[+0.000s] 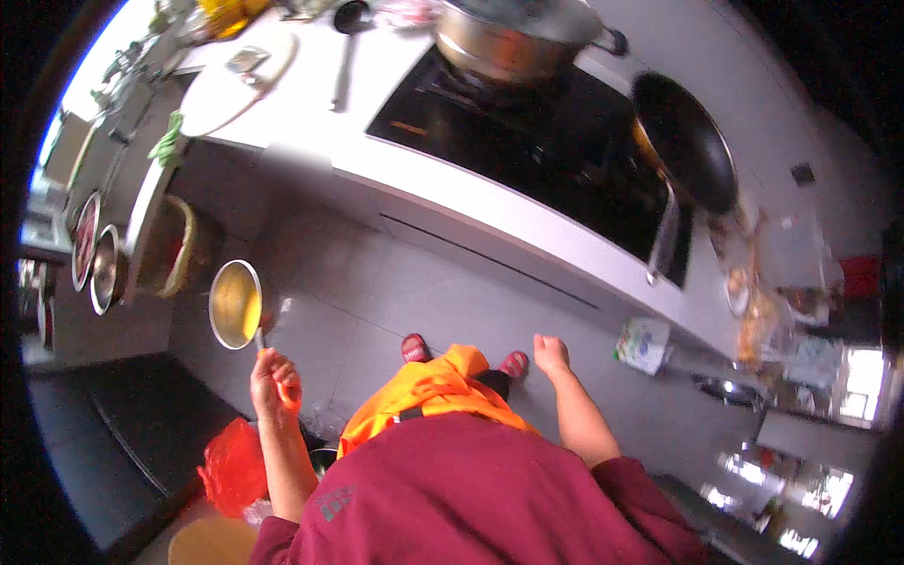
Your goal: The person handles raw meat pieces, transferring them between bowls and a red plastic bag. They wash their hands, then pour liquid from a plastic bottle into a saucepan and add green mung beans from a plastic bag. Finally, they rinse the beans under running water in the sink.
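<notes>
My left hand (276, 383) grips the orange handle of a small metal saucepan (224, 300), held out over the floor at the left. Something yellow shows inside the pan; whether it is liquid or a reflection I cannot tell. My right hand (551, 352) is held over the floor to the right of my feet, its fingers curled, with nothing visible in it. Beyond both hands runs a white counter (311, 141) with a black cooktop (522, 155). A large steel pot (519, 42) stands on the cooktop's far part, and a black wok (685, 141) leans at its right.
A black ladle (345, 63) and a round white board (212, 99) lie on the counter. Metal bowls (107, 270) stand at the left edge. A red plastic bag (233, 470) and a round wooden top (212, 544) are at the lower left. Food bags (763, 318) sit at the right.
</notes>
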Tool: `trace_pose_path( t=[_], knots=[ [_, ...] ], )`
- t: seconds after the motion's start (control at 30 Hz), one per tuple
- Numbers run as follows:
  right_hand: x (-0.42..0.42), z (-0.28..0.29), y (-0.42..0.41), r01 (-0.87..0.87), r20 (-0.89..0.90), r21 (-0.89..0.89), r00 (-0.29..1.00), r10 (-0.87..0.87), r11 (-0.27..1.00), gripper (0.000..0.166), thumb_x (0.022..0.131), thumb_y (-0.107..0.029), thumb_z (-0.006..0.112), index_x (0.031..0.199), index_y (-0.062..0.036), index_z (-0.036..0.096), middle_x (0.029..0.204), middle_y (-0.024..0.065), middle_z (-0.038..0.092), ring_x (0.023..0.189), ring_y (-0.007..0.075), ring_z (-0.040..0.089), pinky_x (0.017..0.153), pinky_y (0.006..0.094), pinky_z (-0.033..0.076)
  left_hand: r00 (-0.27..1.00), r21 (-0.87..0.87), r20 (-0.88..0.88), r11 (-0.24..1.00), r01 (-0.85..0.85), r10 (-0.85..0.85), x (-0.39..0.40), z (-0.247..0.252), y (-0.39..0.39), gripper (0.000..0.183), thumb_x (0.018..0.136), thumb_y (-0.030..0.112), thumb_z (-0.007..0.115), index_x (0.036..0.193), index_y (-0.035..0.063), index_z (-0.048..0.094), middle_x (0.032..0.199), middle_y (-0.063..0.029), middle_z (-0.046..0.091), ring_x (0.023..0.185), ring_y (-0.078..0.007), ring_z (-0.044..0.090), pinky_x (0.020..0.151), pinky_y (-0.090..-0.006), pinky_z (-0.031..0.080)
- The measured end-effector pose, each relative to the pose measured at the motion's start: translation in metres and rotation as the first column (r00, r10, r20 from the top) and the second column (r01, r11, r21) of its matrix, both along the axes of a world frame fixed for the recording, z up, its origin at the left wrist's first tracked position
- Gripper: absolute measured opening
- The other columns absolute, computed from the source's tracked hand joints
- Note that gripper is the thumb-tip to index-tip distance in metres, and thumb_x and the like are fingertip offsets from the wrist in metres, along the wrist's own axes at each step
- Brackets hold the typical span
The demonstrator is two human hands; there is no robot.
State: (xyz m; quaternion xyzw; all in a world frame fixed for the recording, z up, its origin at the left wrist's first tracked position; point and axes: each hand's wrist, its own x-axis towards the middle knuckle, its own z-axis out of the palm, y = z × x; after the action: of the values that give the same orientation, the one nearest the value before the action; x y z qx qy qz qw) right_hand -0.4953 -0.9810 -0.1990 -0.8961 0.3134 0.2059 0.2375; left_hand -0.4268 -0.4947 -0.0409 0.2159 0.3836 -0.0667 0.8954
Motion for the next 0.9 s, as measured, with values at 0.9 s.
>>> trace_pose_path(
  t=[0.9],
  knots=[
    [0.067,0.011,-0.088,0.276,-0.184,0.955,0.278,-0.943,-0.105,0.026,0.081,-0.015,0.053,0.105,-0.0067,0.051,0.109,0.0096,0.057,0.099,0.0233,0.054,0.082,0.0365,0.042,0.991,-0.003,0.025,0.991,0.135,-0.135,-0.006,-0.01,-0.074,0.015,0.087,0.008,0.048,0.073,0.0097,0.043,0.058,0.004,0.035,0.045,-0.006,0.036,0.037,-0.0194,0.034]
  ],
)
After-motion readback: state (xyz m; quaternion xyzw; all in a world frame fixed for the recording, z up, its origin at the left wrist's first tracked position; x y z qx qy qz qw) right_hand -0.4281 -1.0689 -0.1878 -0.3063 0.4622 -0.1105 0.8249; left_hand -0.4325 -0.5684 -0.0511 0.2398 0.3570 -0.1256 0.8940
